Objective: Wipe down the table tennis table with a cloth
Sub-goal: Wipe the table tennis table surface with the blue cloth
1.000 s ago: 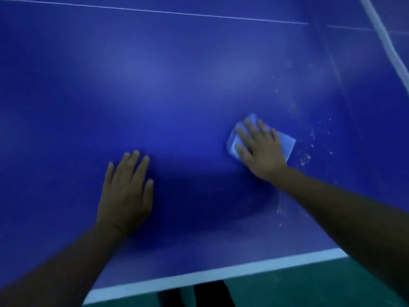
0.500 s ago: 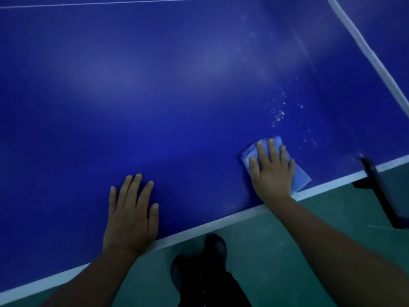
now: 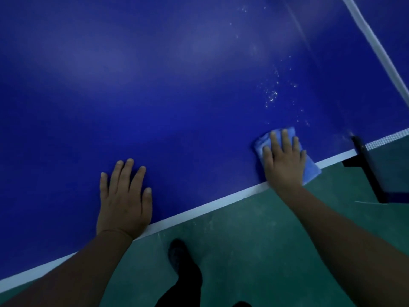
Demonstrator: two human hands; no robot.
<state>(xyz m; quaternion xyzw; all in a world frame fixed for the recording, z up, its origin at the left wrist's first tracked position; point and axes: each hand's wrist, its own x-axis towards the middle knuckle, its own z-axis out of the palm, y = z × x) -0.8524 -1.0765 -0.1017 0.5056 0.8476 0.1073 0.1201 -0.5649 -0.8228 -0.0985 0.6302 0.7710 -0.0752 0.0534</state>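
Cloth (image 3: 309,171) sat under the flat right hand (image 3: 283,160) at the surface (image 3: 177,85) edge, left hand (image 3: 124,196) flat too, droplets (image 3: 272,96) unwiped beyond.

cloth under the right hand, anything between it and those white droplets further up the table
Nothing visible. The right hand presses the folded light blue cloth flat at the blue table's white edge, and only bare surface lies up to the white specks. The black net post stands off to the right.
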